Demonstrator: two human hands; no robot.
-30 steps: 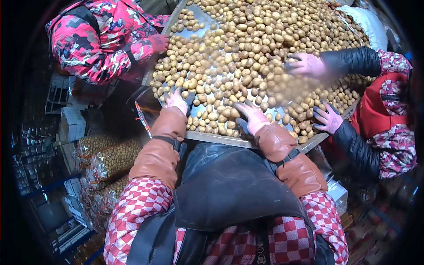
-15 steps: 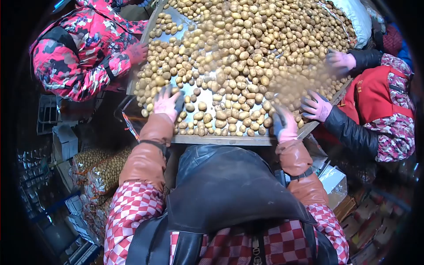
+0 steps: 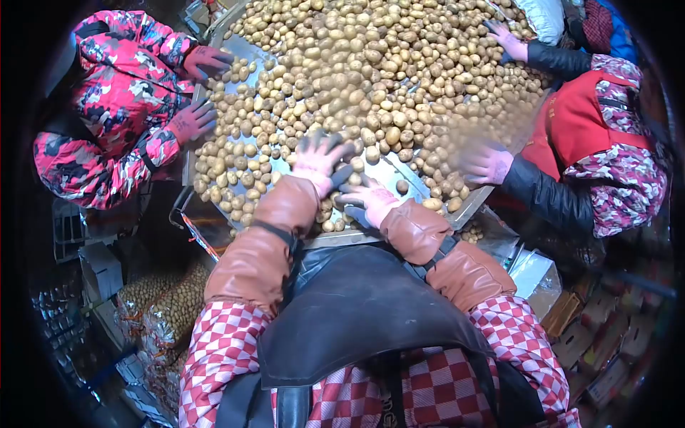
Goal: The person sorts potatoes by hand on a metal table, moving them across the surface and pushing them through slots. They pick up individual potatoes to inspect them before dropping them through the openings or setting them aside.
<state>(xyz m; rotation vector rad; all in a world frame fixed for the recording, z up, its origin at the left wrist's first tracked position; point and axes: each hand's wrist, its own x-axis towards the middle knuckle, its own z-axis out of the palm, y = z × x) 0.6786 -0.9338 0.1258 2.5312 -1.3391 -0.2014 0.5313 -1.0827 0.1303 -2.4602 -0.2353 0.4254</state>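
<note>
Many small yellow-brown potatoes [image 3: 342,78] are spread over a metal-surfaced table [image 3: 246,51]. My left hand [image 3: 319,158], in a pink glove with dark fingers, lies on the potatoes near the front edge, its fingers apart and pointing away from me. Just right of it and a little nearer to me, my right hand [image 3: 369,200] wears a matching glove. Its spread fingers point left and touch potatoes. The two hands almost meet. Neither is wrapped round a potato that I can see.
At the left edge stands a person [image 3: 128,78] in a pink camouflage jacket. Another person [image 3: 581,121] in a red vest reaches over the right side. A white sack [image 3: 542,18] lies at the back right. Filled net sacks [image 3: 168,307] sit low at the left.
My hands have come together from far apart, the left moving right and the right moving left, with potatoes gathered between them. Both co-workers' hands have shifted, and the view has turned slightly.
</note>
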